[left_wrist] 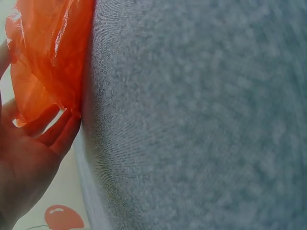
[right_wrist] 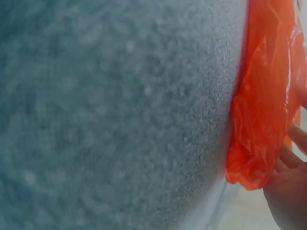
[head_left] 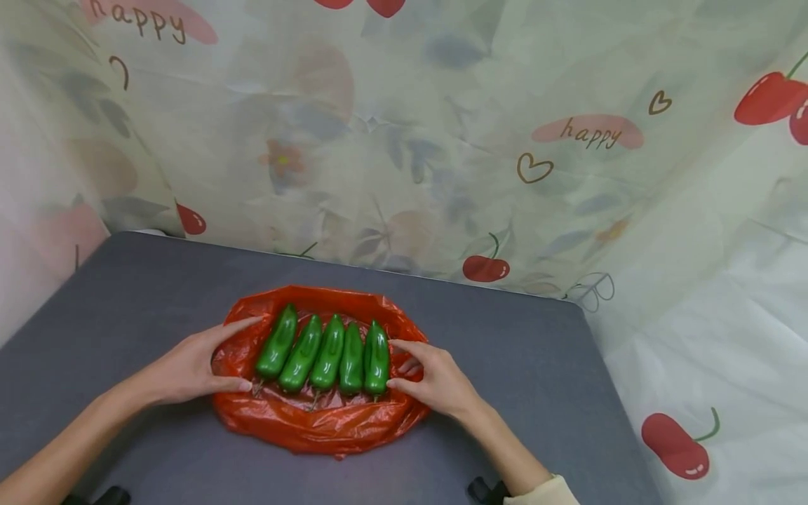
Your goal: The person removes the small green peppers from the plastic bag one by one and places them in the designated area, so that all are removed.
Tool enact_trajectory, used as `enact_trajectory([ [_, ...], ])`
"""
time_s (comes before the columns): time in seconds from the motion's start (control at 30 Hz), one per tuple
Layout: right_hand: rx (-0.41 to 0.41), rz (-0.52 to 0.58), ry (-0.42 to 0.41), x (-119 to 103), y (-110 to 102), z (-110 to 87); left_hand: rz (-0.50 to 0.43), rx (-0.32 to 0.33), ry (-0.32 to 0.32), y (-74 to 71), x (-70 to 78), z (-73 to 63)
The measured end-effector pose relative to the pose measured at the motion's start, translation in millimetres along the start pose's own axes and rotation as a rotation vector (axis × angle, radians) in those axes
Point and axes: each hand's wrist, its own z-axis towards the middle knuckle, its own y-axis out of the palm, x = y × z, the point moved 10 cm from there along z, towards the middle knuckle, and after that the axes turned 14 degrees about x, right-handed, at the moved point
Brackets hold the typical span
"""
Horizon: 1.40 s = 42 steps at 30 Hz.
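Note:
Several glossy green peppers lie side by side in a row inside an opened red plastic bag (head_left: 315,438) on the table. At the bag's left side, my left hand (head_left: 186,368) has its thumb and forefinger spread against the bag, close to the leftmost pepper (head_left: 278,341). On the other side my right hand (head_left: 442,382) reaches over the bag's rim, thumb and forefinger at the side of the rightmost pepper (head_left: 376,359). In the left wrist view, fingertips of the left hand (left_wrist: 26,158) touch the bag's outer wall (left_wrist: 53,52). The right wrist view shows the right hand (right_wrist: 288,191) against the bag (right_wrist: 264,96).
A dark grey cloth-covered table (head_left: 524,365) carries the bag. Behind it and at both sides hang pale printed curtains (head_left: 404,140) with cherries and hearts. Black objects (head_left: 486,491) show at the table's near edge.

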Motion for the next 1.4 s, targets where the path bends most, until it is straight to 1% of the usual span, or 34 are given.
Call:
enact_trajectory([
  [0.23, -0.069, -0.048, 0.03, 0.1, 13.0, 1.1, 0.011, -0.016, -0.007, 2.7, -1.7, -0.4],
  [0.43, -0.108, -0.048, 0.065, -1.8, 21.0, 1.8, 0.006, -0.038, -0.029, 5.1, -3.2, -1.5],
  [0.6, -0.133, -0.088, 0.063, -5.2, 26.6, 2.7, 0.015, -0.047, -0.048, 5.6, -5.1, -2.7],
  [0.77, -0.156, -0.135, 0.037, -7.2, 33.5, 3.6, 0.017, -0.052, -0.053, 6.8, -5.5, -3.1],
  [0.9, -0.153, -0.137, 0.016, -9.3, 36.7, 5.0, 0.015, -0.046, -0.04, 6.3, -4.4, -3.0],
  [1.03, -0.138, -0.114, 0.027, -8.5, 35.5, 4.8, 0.016, -0.05, -0.031, 6.7, -3.0, -2.8],
  [1.27, -0.109, -0.063, 0.07, -3.5, 31.9, 4.4, 0.017, -0.066, -0.051, 7.0, -4.4, -3.2],
  [1.4, -0.096, -0.053, 0.07, -3.7, 30.2, 4.5, 0.02, -0.069, -0.059, 7.6, -5.5, -3.6],
])
